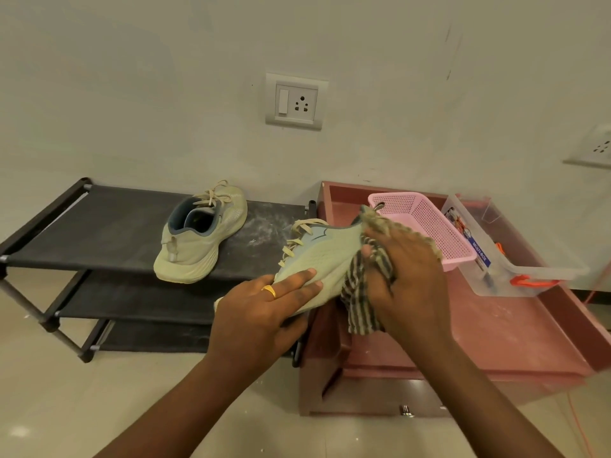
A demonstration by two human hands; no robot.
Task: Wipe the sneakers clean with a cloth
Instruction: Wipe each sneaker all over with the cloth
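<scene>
At centre, near the camera: left hand (264, 302) grasps the toe end of a pale green sneaker (317, 259), fingers laid over the upper; yellow ring (269, 290) on one finger. The sneaker is held off the surfaces, above the gap between rack (99, 226) and worktop (496, 325), laces toward the far side.

Right hand (406, 269) is clenched round a striped brown-and-cream cloth (360, 302) and presses it against the sneaker's right end. Part of the cloth hangs below the hand; part bunches over the heel.

Second sneaker (198, 233), same colour, stands upright on the top shelf of the black rack, left of centre, heel toward the camera, well apart from both hands. White dusty marks on the shelf fabric just right of it.

Right side: reddish worktop with raised edges. On it, a pink mesh basket (426, 219) at the far side, touching a clear plastic box (529, 269) to its right. Box label (480, 251) reads "MULTI BOX"; smaller print is illegible. Orange latch (529, 281) on the box's near end.

Far wall: switch and socket plate (296, 100).
</scene>
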